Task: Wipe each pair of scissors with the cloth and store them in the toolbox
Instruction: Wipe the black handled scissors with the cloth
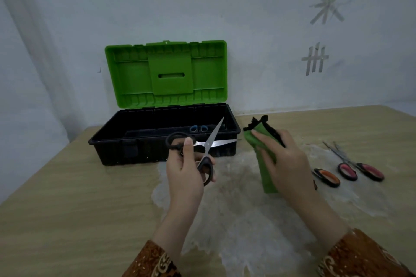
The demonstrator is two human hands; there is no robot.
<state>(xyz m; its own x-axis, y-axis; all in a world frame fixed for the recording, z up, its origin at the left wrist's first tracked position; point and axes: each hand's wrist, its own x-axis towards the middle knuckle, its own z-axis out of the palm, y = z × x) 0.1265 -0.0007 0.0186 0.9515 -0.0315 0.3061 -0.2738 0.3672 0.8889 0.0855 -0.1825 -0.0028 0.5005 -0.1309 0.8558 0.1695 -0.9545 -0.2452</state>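
My left hand grips the handles of black-handled scissors, whose blades are spread wide apart in front of the toolbox. A folded green cloth with a black edge is held in my right hand, to the right of the blades and apart from them. The black toolbox stands with its green lid raised against the wall. Blue scissor handles show inside it. On the table at the right lie scissors with pink handles and an orange handle, partly hidden behind my right hand.
The toolbox sits on a wooden table that meets a pale wall at the back. A whitish worn patch spreads over the tabletop under my hands. Tape marks are stuck on the wall at the right.
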